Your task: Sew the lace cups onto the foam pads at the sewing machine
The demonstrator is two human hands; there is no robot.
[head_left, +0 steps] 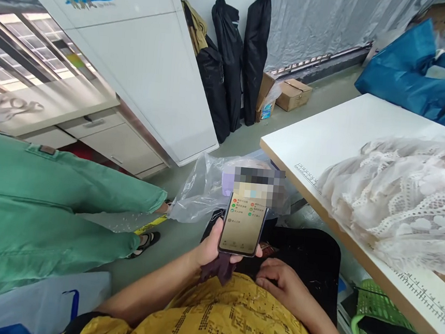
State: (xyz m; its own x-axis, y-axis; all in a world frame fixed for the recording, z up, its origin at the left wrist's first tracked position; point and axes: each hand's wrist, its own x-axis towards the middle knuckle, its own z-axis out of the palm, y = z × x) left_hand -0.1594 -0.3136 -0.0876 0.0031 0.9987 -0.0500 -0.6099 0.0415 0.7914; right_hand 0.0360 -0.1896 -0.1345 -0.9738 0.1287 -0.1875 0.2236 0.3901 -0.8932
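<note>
A smartphone [242, 231] with a lit screen is in my left hand [212, 245], held above my lap. The thumb lies along its left edge and fingertips show at its right edge. Rows of small coloured icons fill the middle of the screen, and its top is blurred out. Dark purple cloth [219, 269] hangs just under this hand; whether the hand grips it, I cannot tell. My right hand [281, 278] rests on my lap to the right of the phone, fingers loosely bent and slightly apart, with nothing seen in it.
To the right, a white table [367, 120] with printed rulers carries white lace fabric [402, 203]. A green basket [379, 305] sits under its edge. Clear plastic [192, 195] lies ahead on the floor. At left, a person in green trousers [68, 185] stands near a white cabinet [145, 72].
</note>
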